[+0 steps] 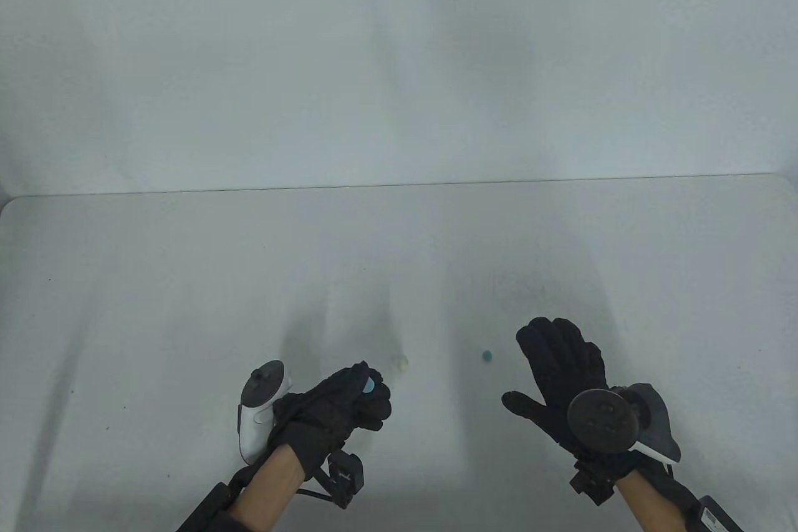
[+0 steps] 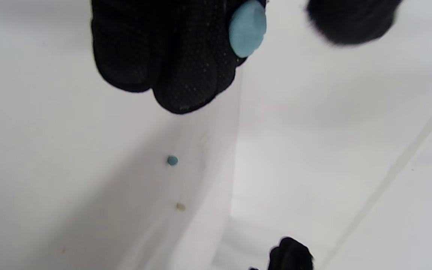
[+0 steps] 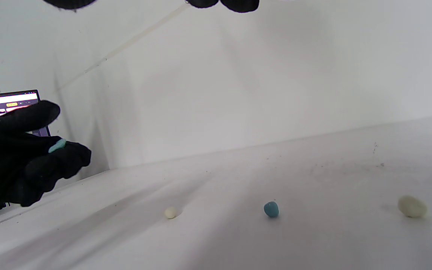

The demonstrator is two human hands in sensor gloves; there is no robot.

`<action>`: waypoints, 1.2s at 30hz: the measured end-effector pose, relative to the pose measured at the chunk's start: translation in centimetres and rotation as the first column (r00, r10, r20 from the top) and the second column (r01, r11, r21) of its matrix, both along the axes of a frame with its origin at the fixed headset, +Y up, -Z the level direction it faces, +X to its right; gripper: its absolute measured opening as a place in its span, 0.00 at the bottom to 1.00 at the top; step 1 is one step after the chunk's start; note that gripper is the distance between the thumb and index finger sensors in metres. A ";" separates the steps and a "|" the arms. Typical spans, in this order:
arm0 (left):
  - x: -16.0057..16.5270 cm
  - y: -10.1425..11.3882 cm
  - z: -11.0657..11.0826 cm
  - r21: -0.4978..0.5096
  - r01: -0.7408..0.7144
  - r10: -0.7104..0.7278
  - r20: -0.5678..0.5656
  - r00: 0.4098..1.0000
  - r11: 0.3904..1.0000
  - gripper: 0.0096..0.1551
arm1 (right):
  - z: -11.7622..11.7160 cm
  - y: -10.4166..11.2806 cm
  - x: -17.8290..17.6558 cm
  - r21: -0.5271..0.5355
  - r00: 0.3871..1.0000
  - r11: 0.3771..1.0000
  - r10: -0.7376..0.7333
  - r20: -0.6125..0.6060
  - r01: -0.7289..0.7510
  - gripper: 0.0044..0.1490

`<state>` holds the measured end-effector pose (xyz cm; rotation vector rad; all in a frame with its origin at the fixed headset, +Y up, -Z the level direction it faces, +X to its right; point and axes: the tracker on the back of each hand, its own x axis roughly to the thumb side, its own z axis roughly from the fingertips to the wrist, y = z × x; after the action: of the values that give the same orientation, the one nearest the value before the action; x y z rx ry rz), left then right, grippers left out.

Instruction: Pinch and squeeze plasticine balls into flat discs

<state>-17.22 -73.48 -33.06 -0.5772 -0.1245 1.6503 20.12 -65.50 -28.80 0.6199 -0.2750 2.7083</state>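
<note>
My left hand [image 1: 372, 391] hovers just above the table with its fingers curled. A flat light blue disc [image 1: 370, 385] lies against its fingers; in the left wrist view the disc [image 2: 247, 33] sits on a fingertip and the thumb [image 2: 351, 18] stands apart from it. My right hand [image 1: 520, 367] is open and empty, palm down, fingers spread. A small blue ball [image 1: 487, 356] lies just left of it, and a cream ball [image 1: 402, 362] lies near the left hand. The right wrist view shows both balls and a larger cream ball [image 3: 412, 206].
The white table [image 1: 187, 282] ends at a far edge against a white backdrop [image 1: 399, 58]. A laptop screen [image 3: 8, 103] shows behind the left hand in the right wrist view. Faint dark smudges [image 1: 520, 285] mark the table beyond the right hand.
</note>
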 end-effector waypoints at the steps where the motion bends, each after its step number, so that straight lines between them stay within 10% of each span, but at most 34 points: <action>1: 0.0 -0.1 0.0 -0.006 -0.027 0.027 -0.012 1.000 1.000 0.45 | 0.0 0.0 0.0 0.000 1.000 1.000 0.001 0.001 -0.001 0.56; 13: -0.4 0.7 -0.1 0.053 0.128 -0.122 -0.110 0.986 0.990 0.19 | 0.0 0.0 -0.1 -0.003 1.000 1.000 0.005 -0.004 -0.005 0.56; 18: -0.2 0.6 -0.1 0.050 0.111 -0.108 -0.074 0.991 0.993 0.22 | 0.0 0.0 -0.1 0.001 1.000 1.000 0.004 -0.005 -0.004 0.56; 22: -0.1 -0.2 0.0 0.011 0.033 -0.032 -0.030 0.999 0.999 0.45 | 0.0 0.0 0.0 0.003 1.000 1.000 0.001 -0.005 -0.001 0.56; 27: -0.4 -0.1 -0.2 0.016 0.104 -0.102 -0.067 0.992 0.994 0.26 | 0.1 0.0 0.0 0.005 1.000 1.000 0.001 -0.004 -0.001 0.56; 36: -0.3 0.1 -0.4 0.035 0.073 -0.071 -0.046 0.996 0.997 0.26 | 0.1 -0.1 -0.1 0.002 1.000 1.000 0.004 -0.009 -0.004 0.55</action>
<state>-17.48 -73.42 -33.41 -0.5113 -0.0998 1.5869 20.04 -65.59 -28.72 0.6333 -0.2745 2.7084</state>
